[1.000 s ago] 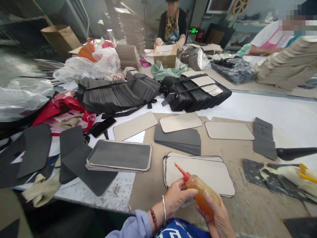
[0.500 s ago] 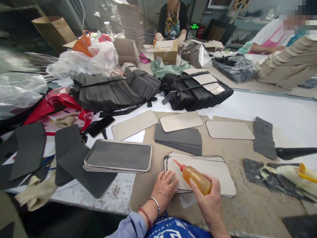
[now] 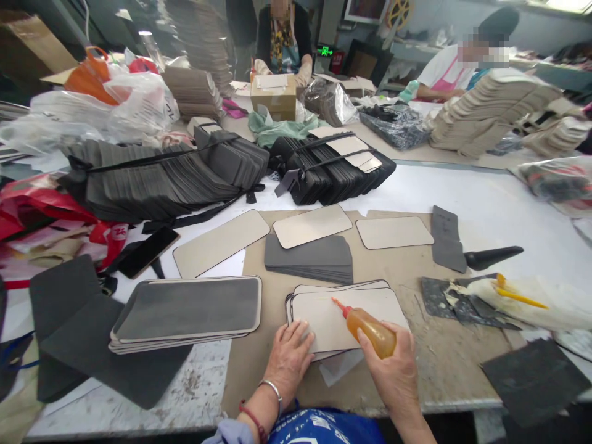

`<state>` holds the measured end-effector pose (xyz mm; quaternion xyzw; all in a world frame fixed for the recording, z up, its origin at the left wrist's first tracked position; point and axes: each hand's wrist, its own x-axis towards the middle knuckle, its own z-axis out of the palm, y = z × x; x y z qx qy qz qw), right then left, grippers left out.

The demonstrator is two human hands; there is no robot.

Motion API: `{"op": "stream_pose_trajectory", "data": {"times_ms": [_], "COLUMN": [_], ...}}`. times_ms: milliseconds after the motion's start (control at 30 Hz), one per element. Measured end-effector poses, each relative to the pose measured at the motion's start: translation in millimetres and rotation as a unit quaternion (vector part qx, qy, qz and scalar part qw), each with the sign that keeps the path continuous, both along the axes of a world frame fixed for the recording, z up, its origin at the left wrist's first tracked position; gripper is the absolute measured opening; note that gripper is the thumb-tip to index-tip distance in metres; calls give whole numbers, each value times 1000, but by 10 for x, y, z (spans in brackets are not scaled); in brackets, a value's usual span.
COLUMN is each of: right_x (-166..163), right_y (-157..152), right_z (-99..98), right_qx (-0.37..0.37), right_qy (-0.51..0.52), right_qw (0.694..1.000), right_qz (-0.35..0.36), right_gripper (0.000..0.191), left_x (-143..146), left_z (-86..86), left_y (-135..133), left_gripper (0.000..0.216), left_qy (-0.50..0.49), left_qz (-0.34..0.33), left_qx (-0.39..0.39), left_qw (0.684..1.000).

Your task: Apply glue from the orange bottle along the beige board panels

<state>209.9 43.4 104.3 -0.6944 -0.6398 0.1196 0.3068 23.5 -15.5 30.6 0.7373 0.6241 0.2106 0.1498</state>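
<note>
We look down at a cluttered workbench from the wearer's head. The right hand (image 3: 393, 370) is wrapped fully around a soft, translucent amber glue bottle (image 3: 372, 332), fingers closed on its body, with its red cone nozzle (image 3: 341, 306) tilted toward ten o'clock and its tip just over the top card of a stack of pale cards (image 3: 345, 311). These cards are smooth, matte, rectangular with rounded corners and thin dark edges. The left hand (image 3: 290, 354) lies flat and open, palm down, fingers spread on the stack's lower left corner, gripping nothing. A silver bangle (image 3: 274, 388) and a red bead bracelet (image 3: 252, 416) circle that wrist.

At nine o'clock of the hands sits a pile of grey-faced boards (image 3: 189, 311) with cream borders. At twelve o'clock lies a stack of dark grey felt-like pieces (image 3: 309, 259), with single beige cards (image 3: 311, 225) beyond it. Bundles of strapped black pieces (image 3: 330, 169) lie further back. At three o'clock is crumpled, glue-stained wrapping (image 3: 513, 296) on the scuffed brown cardboard mat (image 3: 444, 364).

Compared with half a second ago, the left hand stays pressed on the stack, the bottle has dropped slightly so its nozzle is nearer the card, and our view has swung to the right, showing more of the bench there.
</note>
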Motion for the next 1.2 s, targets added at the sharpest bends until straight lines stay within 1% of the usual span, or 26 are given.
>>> {"op": "stream_pose_trajectory", "data": {"times_ms": [100, 267, 367, 500, 600, 667, 733, 800, 867, 933, 1067, 1200], "right_x": [60, 145, 282, 547, 693, 703, 629, 486, 310, 135, -137, -229], "right_y": [0, -7, 24, 109, 158, 150, 94, -10, -141, -268, -417, -422], "right_z": [7, -2, 8, 15, 9, 10, 20, 37, 55, 67, 35, -34], "right_qx": [2, 2, 4, 9, 16, 14, 10, -2, -18, -32, -52, -49], "right_qy": [-7, -16, -33, -66, -87, -88, -64, -21, 21, 47, 63, 51], "right_qw": [1000, 1000, 998, 992, 985, 984, 991, 998, 1000, 998, 992, 989], "right_qz": [-13, -25, -59, -111, -145, -153, -116, -54, -8, 24, 95, 127], "right_gripper": [42, 39, 41, 45, 48, 50, 49, 46, 44, 42, 38, 35], "left_x": [3, -10, -25, -40, -44, -36, -22, -9, -8, -21, -57, -61], "left_z": [-34, -76, -89, -114, -146, -157, -145, -111, -68, -38, -49, -82], "left_y": [-13, -19, -14, -14, -11, -7, -12, -34, -73, -115, -166, -154], "left_gripper": [29, 27, 26, 27, 26, 27, 28, 28, 26, 24, 23, 22], "left_qy": [6, 26, 45, 67, 70, 73, 68, 52, 33, 22, 10, -11], "left_qz": [3, -6, -19, -27, -31, -32, -25, -15, -9, -11, -17, -15], "left_qx": [14, 62, 96, 128, 140, 136, 128, 120, 118, 123, 140, 144], "left_qw": [1000, 998, 994, 989, 987, 987, 989, 991, 992, 992, 990, 989]}}
